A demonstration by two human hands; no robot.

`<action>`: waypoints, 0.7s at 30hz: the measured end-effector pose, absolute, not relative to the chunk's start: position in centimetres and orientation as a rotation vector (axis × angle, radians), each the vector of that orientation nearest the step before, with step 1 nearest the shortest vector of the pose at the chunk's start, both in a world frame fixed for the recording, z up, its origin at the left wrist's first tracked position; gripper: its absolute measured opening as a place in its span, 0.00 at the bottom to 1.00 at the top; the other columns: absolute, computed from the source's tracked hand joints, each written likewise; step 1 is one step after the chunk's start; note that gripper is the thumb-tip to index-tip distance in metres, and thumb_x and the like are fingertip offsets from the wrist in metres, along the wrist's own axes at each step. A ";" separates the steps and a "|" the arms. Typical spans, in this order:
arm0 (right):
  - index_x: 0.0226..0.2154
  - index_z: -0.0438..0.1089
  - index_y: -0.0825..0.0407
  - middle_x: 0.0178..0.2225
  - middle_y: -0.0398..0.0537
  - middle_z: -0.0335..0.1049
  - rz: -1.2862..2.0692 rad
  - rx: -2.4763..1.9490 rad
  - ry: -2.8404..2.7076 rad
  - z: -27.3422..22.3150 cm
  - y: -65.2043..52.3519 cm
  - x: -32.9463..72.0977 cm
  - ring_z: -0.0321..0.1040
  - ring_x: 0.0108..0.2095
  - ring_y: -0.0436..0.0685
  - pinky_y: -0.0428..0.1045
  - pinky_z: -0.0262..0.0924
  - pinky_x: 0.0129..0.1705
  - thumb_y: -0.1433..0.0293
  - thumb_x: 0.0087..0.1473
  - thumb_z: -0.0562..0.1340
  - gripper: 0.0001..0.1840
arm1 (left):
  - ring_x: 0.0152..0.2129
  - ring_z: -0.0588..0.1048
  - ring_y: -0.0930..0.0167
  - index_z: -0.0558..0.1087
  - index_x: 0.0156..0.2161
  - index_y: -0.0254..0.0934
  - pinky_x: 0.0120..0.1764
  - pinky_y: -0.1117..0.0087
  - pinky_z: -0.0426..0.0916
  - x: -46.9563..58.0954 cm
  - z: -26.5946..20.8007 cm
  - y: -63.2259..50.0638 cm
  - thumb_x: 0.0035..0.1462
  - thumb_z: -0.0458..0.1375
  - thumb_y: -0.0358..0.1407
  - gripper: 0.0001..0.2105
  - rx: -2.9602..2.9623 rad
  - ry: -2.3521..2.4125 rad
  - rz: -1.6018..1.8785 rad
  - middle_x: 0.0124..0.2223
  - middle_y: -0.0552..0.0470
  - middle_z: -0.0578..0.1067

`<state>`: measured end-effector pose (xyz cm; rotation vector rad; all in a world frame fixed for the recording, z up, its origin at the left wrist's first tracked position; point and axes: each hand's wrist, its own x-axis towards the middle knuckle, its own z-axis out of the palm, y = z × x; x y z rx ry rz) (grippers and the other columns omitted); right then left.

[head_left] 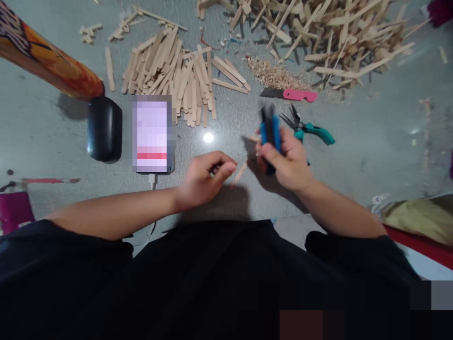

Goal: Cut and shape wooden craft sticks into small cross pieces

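My right hand (292, 163) is wrapped round a blue-and-black handled hand tool (271, 137), like pliers or cutters. Motion blurs its dark jaws, which point away from me. To its left, my left hand (207, 179) hovers low over the table with curled fingers, thumb and forefinger close together; what they hold, if anything, is hidden. A short piece of wooden stick (239, 175) shows just beyond those fingertips, and I cannot tell if they touch it. Part of another light wooden piece (253, 138) appears beside my right fingers. Teal-handled long-nose pliers (300, 126) lie right of that hand.
Flat wooden sticks (155, 63) are heaped ahead, with a larger pile (318, 28) at far right. A pink cutter knife (299, 95) lies by wood crumbs (272, 73). Left stand a phone (152, 134) on a cable, a black case (104, 130) and an orange cylinder (53, 56).
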<state>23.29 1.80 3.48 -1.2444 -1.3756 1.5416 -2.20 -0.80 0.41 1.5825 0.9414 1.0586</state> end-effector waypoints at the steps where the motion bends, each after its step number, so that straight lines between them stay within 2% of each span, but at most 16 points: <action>1: 0.55 0.68 0.40 0.36 0.37 0.69 1.451 -1.262 -1.356 4.0 2.4 23.6 0.67 0.26 0.52 0.51 0.65 0.29 0.48 0.72 0.73 0.22 | 0.29 0.82 0.70 0.83 0.42 0.36 0.35 0.67 0.73 -2.3 0.3 -1.1 0.77 0.65 0.43 0.13 1.796 0.887 1.013 0.34 0.48 0.85; 4: 0.51 0.66 0.39 0.36 0.38 0.67 1.357 -1.284 -1.303 5.5 3.7 24.4 0.71 0.31 0.54 0.52 0.69 0.33 0.44 0.74 0.67 0.20 | 0.38 0.83 0.64 0.83 0.49 0.36 0.42 0.60 0.70 -2.5 0.2 -1.9 0.75 0.64 0.40 0.09 2.375 0.833 0.818 0.42 0.46 0.86; 8: 0.46 0.61 0.41 0.36 0.39 0.70 1.387 -1.475 -1.438 6.5 2.5 25.2 0.79 0.34 0.57 0.52 0.70 0.31 0.43 0.73 0.68 0.23 | 0.39 0.78 0.61 0.82 0.56 0.36 0.42 0.57 0.64 -2.4 0.2 -2.6 0.77 0.61 0.37 0.11 2.733 0.940 0.565 0.44 0.45 0.83; 10: 0.51 0.64 0.42 0.41 0.44 0.77 1.529 -1.534 -1.602 6.8 1.0 25.6 0.82 0.35 0.59 0.53 0.72 0.31 0.47 0.76 0.67 0.20 | 0.38 0.77 0.62 0.81 0.57 0.35 0.42 0.56 0.62 -2.4 0.2 -2.7 0.78 0.59 0.35 0.11 2.771 0.953 0.568 0.43 0.45 0.82; 12: 0.62 0.63 0.43 0.47 0.48 0.81 1.669 -1.536 -1.772 7.1 -0.3 26.0 0.83 0.35 0.58 0.54 0.73 0.34 0.55 0.78 0.65 0.19 | 0.38 0.76 0.62 0.81 0.57 0.35 0.42 0.56 0.63 -2.4 0.1 -2.7 0.79 0.58 0.35 0.11 2.775 0.945 0.607 0.42 0.45 0.82; 14: 0.66 0.62 0.45 0.40 0.44 0.81 1.722 -1.570 -1.929 7.4 -1.0 26.3 0.80 0.29 0.57 0.54 0.70 0.33 0.59 0.78 0.63 0.21 | 0.37 0.76 0.62 0.81 0.56 0.35 0.42 0.55 0.63 -2.4 0.0 -2.7 0.80 0.59 0.36 0.10 2.767 0.939 0.653 0.42 0.45 0.82; 17: 0.57 0.66 0.47 0.24 0.36 0.72 1.791 -1.737 -2.095 7.8 -0.9 26.0 0.72 0.23 0.57 0.52 0.60 0.31 0.53 0.80 0.58 0.17 | 0.36 0.77 0.64 0.82 0.55 0.36 0.43 0.56 0.64 -2.3 -0.2 -2.7 0.79 0.60 0.33 0.09 2.758 0.962 0.732 0.41 0.48 0.83; 19: 0.48 0.68 0.47 0.23 0.38 0.70 1.713 -1.841 -2.246 8.0 -0.3 25.4 0.70 0.24 0.58 0.52 0.55 0.33 0.49 0.81 0.54 0.20 | 0.36 0.77 0.64 0.83 0.55 0.36 0.42 0.57 0.63 -2.2 -0.2 -2.7 0.77 0.60 0.30 0.10 2.751 0.972 0.763 0.41 0.49 0.83; 21: 0.44 0.69 0.47 0.26 0.43 0.71 1.456 -1.869 -2.483 8.0 0.2 24.8 0.68 0.28 0.59 0.53 0.50 0.35 0.51 0.80 0.53 0.20 | 0.36 0.77 0.64 0.83 0.55 0.37 0.42 0.57 0.63 -2.2 -0.2 -2.7 0.75 0.60 0.28 0.11 2.734 0.973 0.772 0.41 0.48 0.83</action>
